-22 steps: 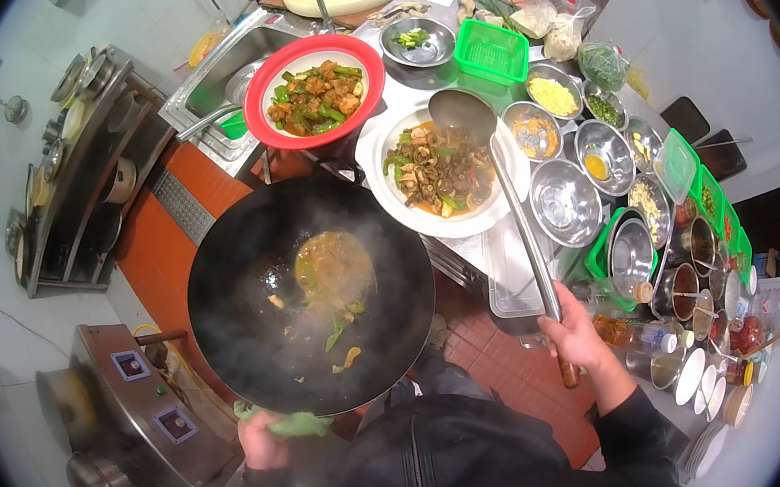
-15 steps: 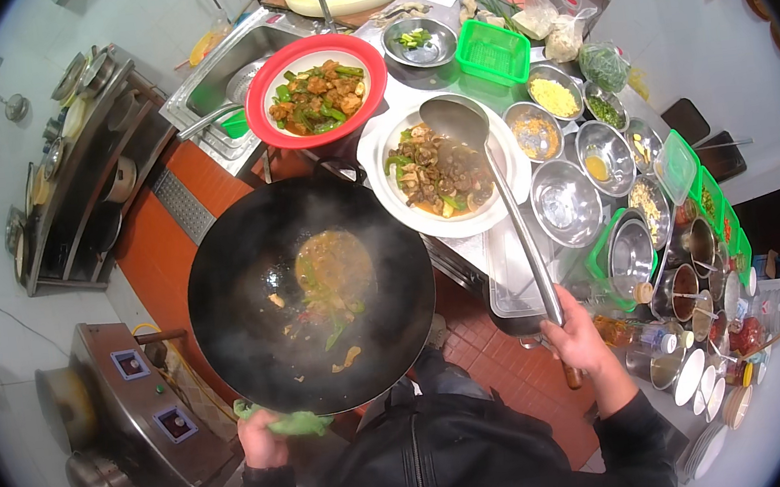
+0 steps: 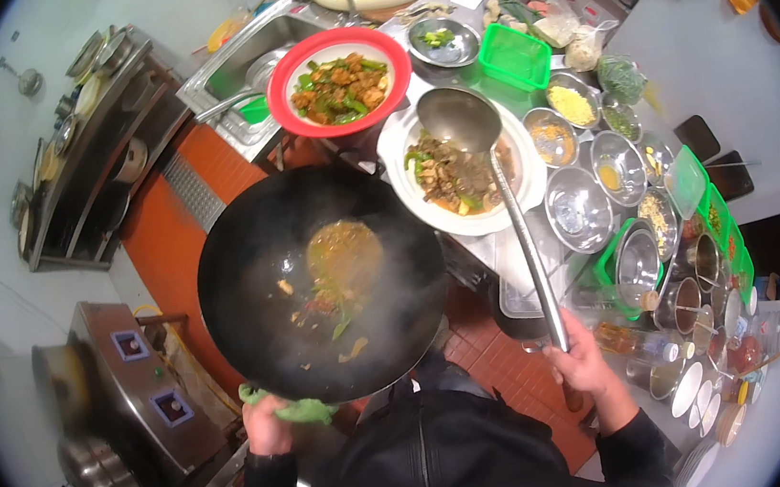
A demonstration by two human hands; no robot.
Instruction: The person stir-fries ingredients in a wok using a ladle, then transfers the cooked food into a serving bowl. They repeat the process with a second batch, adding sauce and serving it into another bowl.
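My left hand [image 3: 267,426] grips the near edge of a large black wok [image 3: 247,293] through a green cloth [image 3: 305,412]. Brown sauce with a few scraps of food lies in the steaming wok, held up left of the counter. In my closed right hand [image 3: 581,361] is the handle of a long steel ladle [image 3: 527,247]. Its round bowl hangs over a white bowl [image 3: 393,161] filled with browned meat and green pepper, covering part of that food. Behind stands a red-rimmed bowl [image 3: 277,81] of meat and green peppers.
Steel bowls [image 3: 579,210] of chopped ingredients and a green basket [image 3: 515,56] crowd the counter at right. Bottles [image 3: 627,340] and stacked plates [image 3: 696,466] are nearer me. A sink [image 3: 266,41] lies at the back, a steel control box [image 3: 140,368] at left.
The whole view has shifted, so the counter sits farther right in it. The ladle has moved slightly toward the far side of the white bowl. Both grips are unchanged.
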